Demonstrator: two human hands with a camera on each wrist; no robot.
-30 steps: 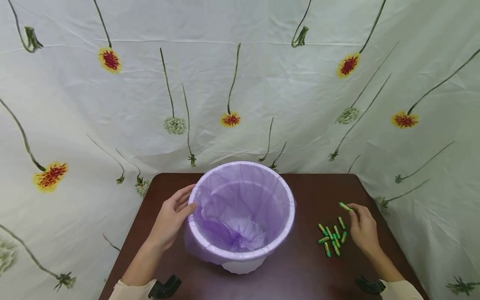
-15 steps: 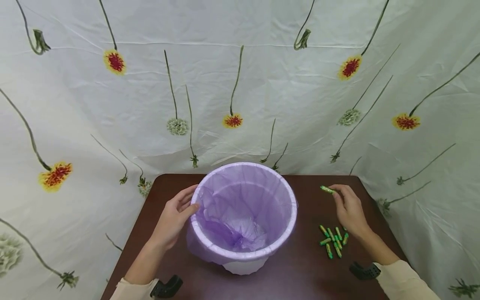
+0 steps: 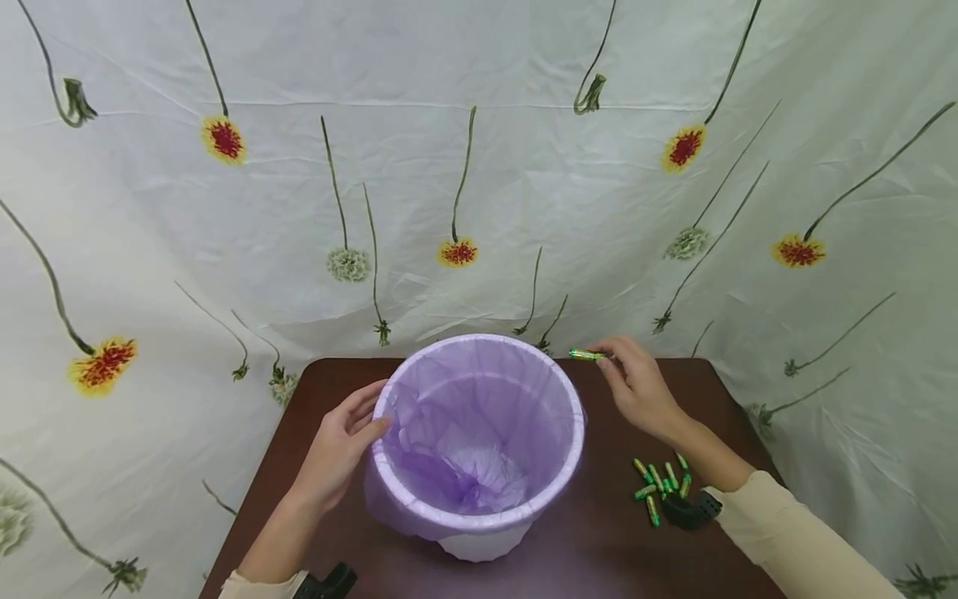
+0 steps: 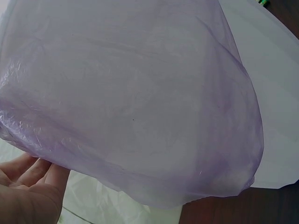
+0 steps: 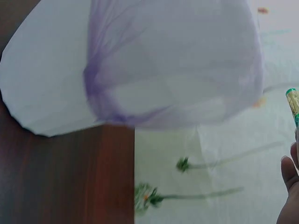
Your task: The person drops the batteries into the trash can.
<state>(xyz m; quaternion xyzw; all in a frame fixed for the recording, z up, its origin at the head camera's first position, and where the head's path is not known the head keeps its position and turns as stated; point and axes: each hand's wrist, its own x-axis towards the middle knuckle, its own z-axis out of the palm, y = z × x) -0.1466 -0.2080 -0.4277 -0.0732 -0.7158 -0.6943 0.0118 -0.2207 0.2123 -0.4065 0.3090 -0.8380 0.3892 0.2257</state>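
Note:
In the head view, a white waste bin point(image 3: 486, 547) lined with a thin purple bag point(image 3: 486, 399) stands mid-table. My left hand point(image 3: 337, 449) grips its left rim, thumb on top and fingers outside. The left wrist view shows the bag's overhang point(image 4: 140, 116) large, with the left hand point(image 4: 35, 191) at lower left. Between thumb and fingers my right hand point(image 3: 636, 387) pinches a green-and-gold battery point(image 3: 586, 354), raised just right of the bin's far rim. In the right wrist view, that battery point(image 5: 293, 103) shows at the right edge above the fingers point(image 5: 288, 172).
Several more green-and-gold batteries point(image 3: 653, 509) lie in a loose group on the dark brown table point(image 3: 591, 541), right of the bin. The right wrist's black camera mount point(image 3: 692, 509) overlaps some of them. A white flowered cloth point(image 3: 419, 166) hangs behind and at both sides.
My right hand has carried the battery left and away from me, from beside the loose group toward the bin's far right rim. The left hand has kept its hold on the rim.

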